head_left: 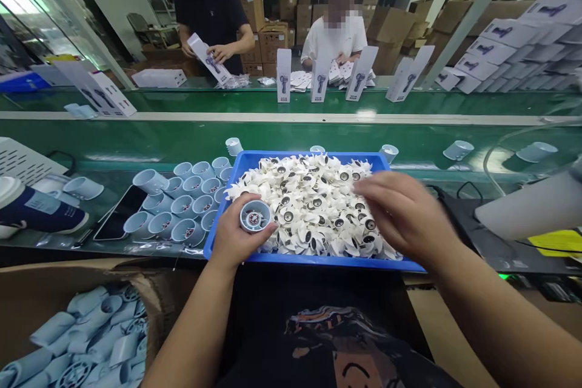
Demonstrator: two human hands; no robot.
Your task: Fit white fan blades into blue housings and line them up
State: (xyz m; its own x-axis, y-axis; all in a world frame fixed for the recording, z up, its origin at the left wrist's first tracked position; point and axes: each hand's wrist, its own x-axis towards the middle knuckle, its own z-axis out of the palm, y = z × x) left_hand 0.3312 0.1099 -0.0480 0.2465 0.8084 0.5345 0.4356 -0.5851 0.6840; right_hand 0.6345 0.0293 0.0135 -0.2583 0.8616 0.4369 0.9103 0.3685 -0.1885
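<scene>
My left hand (237,231) is closed round a light blue cylindrical housing (255,216), its open end facing up and small reddish parts showing inside. The hand is at the left side of a blue tray (313,259). White fan impellers (317,203) with dark round hubs are heaped in this tray. Over the tray's right part is my right hand (400,209), blurred, with its fingers pointing left towards the impellers. Whether those fingers hold anything cannot be made out. Left of the tray, several similar housings (183,206) stand close together, some with reddish parts inside.
A cardboard box (154,291) of blue housings is at the lower left. Near it are a cup (40,206) and a tablet (119,213). Behind the tray runs a green conveyor (182,133). Two people work opposite among white boxes (284,76). A grey-white cylinder (527,200) is at right.
</scene>
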